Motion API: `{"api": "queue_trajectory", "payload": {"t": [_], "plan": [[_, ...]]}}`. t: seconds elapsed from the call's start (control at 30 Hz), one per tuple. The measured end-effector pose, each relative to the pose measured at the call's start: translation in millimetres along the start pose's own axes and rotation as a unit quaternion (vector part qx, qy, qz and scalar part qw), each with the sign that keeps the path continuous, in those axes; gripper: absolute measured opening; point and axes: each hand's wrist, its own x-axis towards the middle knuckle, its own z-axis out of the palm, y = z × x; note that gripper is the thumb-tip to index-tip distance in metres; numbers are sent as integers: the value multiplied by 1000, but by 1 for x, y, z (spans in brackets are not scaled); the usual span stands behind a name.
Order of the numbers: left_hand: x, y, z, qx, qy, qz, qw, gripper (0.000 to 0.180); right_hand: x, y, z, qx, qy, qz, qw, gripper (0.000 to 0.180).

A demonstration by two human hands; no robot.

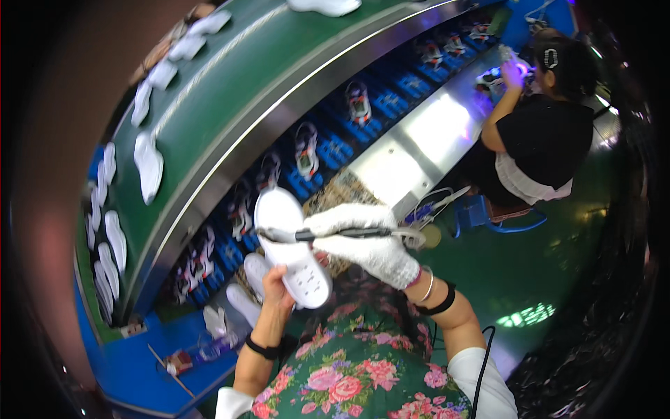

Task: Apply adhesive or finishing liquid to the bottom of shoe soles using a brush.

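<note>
My left hand [280, 286], bare, is closed on the edge of a white shoe sole [306, 276], which is tilted in front of my body. The sole has several small holes in its near end. My right hand [370, 244], in a white knitted glove, grips a slim dark-handled tool [342, 234]. The tool lies across the middle of the sole, and its thin tip is at or very close to the surface; contact cannot be made out. Beside my left hand, more white soles [242, 304] rest near the line's edge.
A line with blue holders carries white-and-orange shoes [306, 150]. Beyond its metal rail, a green belt [209, 105] bears several white soles [148, 167]. A patterned cloth [342, 192] lies ahead. At the right, a co-worker [544, 133] sits on a blue-framed stool [495, 215] under purple light.
</note>
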Motion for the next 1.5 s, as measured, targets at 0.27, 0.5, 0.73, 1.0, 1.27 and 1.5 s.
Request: {"api": "queue_trajectory", "payload": {"t": [0.27,0.5,0.73,1.0,1.27,1.5], "plan": [[8,16,53,-256,-64,26,964,114,13,10,25,-247,-22,-220,943,20],[-3,-2,41,-278,-89,62,955,103,13,17,47,-410,-18,-345,844,29],[-11,1,30,-46,85,64,993,98,-6,22,76,-374,-65,-280,882,29],[-3,7,19,-62,62,85,993,90,2,40,65,-378,-86,-354,851,26],[-2,14,10,-10,69,111,991,91,-3,43,64,-398,-115,-326,850,25],[0,16,-3,-31,90,129,987,90,2,47,60,-318,-80,-284,901,20]]}}
